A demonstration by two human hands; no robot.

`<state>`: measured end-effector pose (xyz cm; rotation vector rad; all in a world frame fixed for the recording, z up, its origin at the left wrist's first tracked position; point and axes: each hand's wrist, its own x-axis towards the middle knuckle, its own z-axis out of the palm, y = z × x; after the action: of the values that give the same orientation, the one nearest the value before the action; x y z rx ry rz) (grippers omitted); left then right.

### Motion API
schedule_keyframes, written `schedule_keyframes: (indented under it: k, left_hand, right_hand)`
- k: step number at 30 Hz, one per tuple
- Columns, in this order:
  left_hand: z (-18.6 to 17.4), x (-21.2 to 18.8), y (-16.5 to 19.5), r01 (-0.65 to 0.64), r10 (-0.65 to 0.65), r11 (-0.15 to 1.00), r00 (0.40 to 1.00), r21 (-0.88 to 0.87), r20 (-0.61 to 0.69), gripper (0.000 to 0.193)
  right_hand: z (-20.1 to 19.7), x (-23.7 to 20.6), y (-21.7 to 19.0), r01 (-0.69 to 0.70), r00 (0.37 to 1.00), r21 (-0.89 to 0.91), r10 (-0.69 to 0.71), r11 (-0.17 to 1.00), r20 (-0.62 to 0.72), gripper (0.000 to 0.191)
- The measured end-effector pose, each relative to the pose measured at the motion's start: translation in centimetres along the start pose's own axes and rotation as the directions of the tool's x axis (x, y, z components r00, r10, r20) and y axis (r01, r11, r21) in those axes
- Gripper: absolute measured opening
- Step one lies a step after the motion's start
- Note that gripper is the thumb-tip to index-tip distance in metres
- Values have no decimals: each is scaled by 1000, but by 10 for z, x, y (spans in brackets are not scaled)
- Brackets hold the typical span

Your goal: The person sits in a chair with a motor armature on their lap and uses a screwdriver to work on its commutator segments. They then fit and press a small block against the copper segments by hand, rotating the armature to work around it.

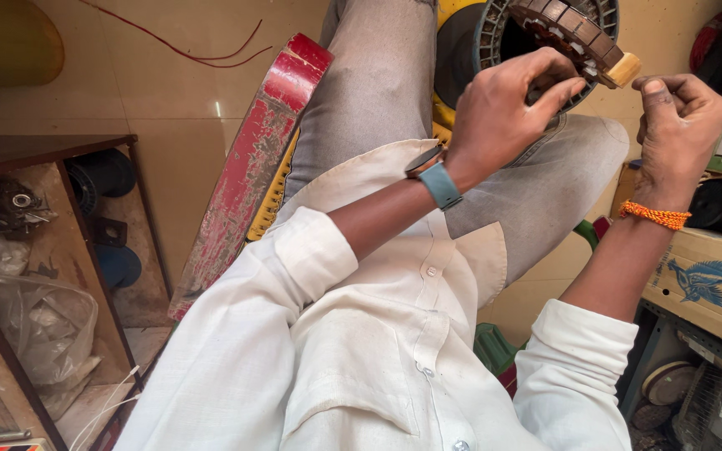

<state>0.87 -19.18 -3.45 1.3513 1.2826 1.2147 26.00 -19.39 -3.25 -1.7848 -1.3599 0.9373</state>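
My left hand (503, 104) grips a round motor stator (574, 33) with brown copper windings, held above my knee at the top of the view. A short wooden stick (626, 69) pokes out of the stator at its right edge. My right hand (678, 125), with an orange thread band on the wrist, is closed with pinched fingers just right of that stick; whether it holds a fine wire is too small to tell. A grey watch band sits on my left wrist. Behind the stator lies a black and yellow fan housing (470, 42).
A worn red board (252, 167) leans by my left leg. A wooden shelf (35, 276) at left holds motor parts and plastic bags. At right stand a cardboard box (708, 284) and fan grilles below. A red wire (194, 50) lies on the tiled floor.
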Motion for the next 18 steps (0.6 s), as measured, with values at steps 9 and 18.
schedule_keyframes:
  k: [9,18]
  left_hand:
    - [-38,77,-1,-731,603,657,655,183,455,96]
    - [-38,87,27,-791,646,607,547,76,532,111]
  right_hand:
    - [11,-3,-21,-93,993,5,92,996,72,12]
    - [2,-12,-24,-185,982,110,187,977,-4,13]
